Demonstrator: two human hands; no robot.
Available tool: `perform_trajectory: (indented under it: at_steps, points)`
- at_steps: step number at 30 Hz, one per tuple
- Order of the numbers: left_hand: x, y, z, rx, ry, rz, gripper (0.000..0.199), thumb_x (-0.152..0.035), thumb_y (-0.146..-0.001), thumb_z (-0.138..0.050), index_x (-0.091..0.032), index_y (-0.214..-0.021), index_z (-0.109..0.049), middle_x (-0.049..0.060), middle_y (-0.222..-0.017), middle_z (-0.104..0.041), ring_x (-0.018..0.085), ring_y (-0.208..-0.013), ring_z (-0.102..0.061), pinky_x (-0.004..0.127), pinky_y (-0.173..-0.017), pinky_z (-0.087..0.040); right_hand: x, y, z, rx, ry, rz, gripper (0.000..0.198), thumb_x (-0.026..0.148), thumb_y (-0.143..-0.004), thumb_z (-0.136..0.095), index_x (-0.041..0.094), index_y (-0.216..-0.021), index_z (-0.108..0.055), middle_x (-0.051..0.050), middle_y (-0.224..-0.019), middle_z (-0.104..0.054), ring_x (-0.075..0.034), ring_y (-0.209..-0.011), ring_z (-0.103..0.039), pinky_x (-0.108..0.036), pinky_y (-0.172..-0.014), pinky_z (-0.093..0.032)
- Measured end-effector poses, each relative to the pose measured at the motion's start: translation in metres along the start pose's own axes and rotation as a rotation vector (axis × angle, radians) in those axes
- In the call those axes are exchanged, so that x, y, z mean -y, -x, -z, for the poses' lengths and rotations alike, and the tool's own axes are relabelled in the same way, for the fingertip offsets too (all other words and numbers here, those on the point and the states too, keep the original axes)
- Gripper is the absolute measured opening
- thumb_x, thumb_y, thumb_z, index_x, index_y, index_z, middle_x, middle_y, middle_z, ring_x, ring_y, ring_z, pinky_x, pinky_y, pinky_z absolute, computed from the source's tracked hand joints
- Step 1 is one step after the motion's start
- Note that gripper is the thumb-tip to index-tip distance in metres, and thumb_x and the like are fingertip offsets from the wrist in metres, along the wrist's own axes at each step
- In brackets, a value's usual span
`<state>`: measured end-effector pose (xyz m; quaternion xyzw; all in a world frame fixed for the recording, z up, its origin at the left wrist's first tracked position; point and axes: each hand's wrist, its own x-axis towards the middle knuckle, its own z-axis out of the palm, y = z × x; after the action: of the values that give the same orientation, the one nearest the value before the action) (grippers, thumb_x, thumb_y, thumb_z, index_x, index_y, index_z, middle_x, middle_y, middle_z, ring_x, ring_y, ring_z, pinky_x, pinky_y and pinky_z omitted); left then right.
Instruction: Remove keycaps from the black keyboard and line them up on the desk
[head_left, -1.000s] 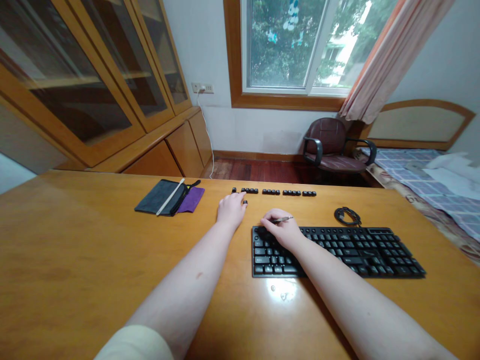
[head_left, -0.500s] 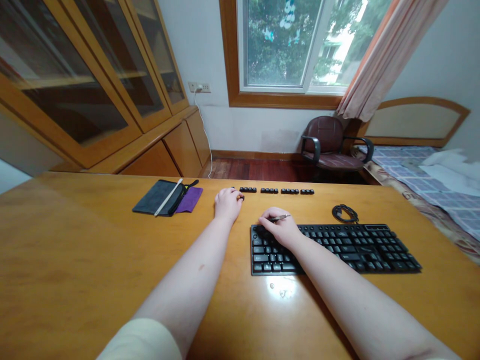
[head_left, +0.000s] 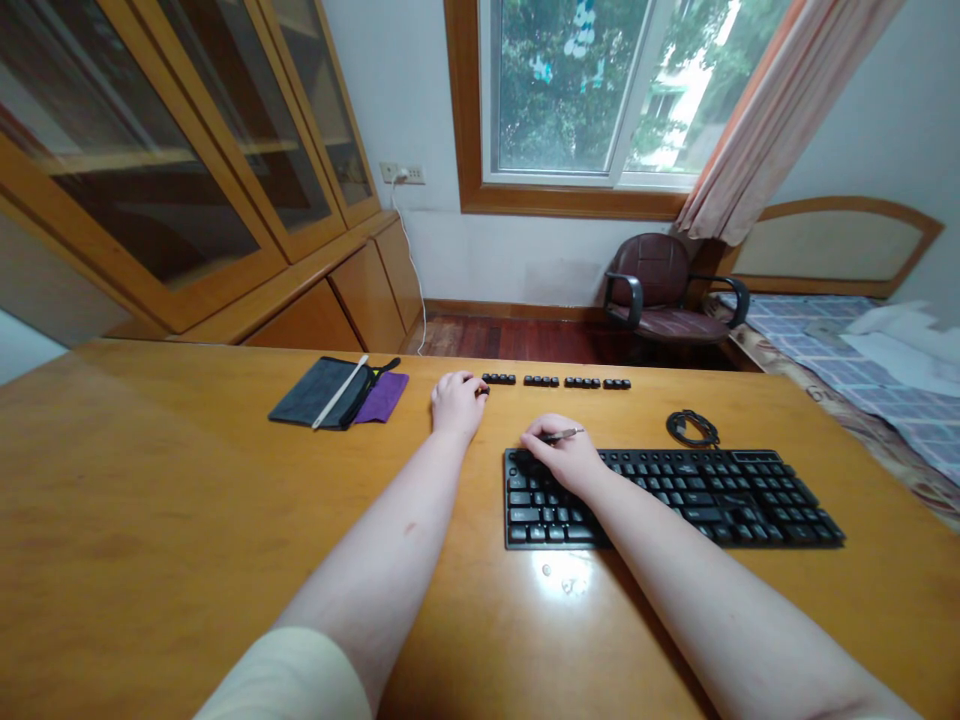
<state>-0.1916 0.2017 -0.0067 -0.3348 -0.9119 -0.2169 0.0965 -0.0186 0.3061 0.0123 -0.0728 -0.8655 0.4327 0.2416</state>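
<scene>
At the far side of the desk, my left hand [head_left: 456, 404] rests with its fingers closed on a small black keycap [head_left: 484, 391]. Just beyond its fingertips, several black keycaps [head_left: 541, 381] lie in short groups along the far edge. My right hand [head_left: 564, 452] is over the upper left corner of a black keyboard [head_left: 694, 500], fingers wrapped round a thin metal tool [head_left: 565, 435]. The tool's slim end points right; its other end is hidden in the hand, so its kind is unclear. The keys under my right hand are hidden.
Left on the desk [head_left: 180, 500] lie a dark grey pouch [head_left: 304, 393], a white stick [head_left: 341, 391] across it and a purple cloth [head_left: 382, 398]. A coiled black cable [head_left: 691, 430] sits behind the keyboard. Beyond the desk stands a brown armchair [head_left: 651, 275].
The view has shifted slightly. My left hand has edged a little towards the keycap row, its fingers still on the keycap. My right hand keeps its place over the keyboard with the tool.
</scene>
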Motion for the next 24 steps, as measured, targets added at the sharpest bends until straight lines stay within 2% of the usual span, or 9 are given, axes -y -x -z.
perform_trajectory:
  at_steps: [9, 17, 24]
  points:
    - [0.0007, -0.0010, -0.0014, -0.029, 0.007, 0.002, 0.013, -0.029, -0.080, -0.058, -0.030, -0.088, -0.068, 0.001, -0.113, -0.059, 0.022, -0.109, -0.046, 0.036, -0.093, -0.035, 0.0008, 0.0003, -0.0001, 0.001, 0.009, -0.007, 0.019, 0.027, -0.079, -0.058, 0.019, -0.061, -0.057, -0.001, -0.064, -0.061, -0.015, -0.065, -0.057, -0.028, -0.065, -0.044]
    - [-0.0011, -0.0038, 0.0001, 0.025, 0.041, 0.037, 0.016, -0.031, -0.081, -0.057, -0.030, -0.092, -0.067, 0.002, -0.109, -0.060, 0.021, -0.105, -0.049, 0.033, -0.091, -0.037, 0.0007, 0.0002, -0.0001, 0.004, 0.024, -0.003, 0.019, 0.028, -0.079, -0.059, 0.019, -0.063, -0.058, -0.001, -0.065, -0.062, -0.015, -0.066, -0.057, -0.029, -0.066, -0.045]
    - [0.0014, -0.0060, -0.0058, -0.010, 0.044, 0.039, 0.014, -0.031, -0.080, -0.058, -0.030, -0.090, -0.068, 0.002, -0.107, -0.060, 0.022, -0.105, -0.048, 0.035, -0.089, -0.038, 0.0018, -0.0001, 0.0004, 0.004, 0.018, -0.004, 0.019, 0.028, -0.079, -0.059, 0.019, -0.062, -0.058, -0.001, -0.065, -0.061, -0.015, -0.065, -0.057, -0.028, -0.066, -0.044]
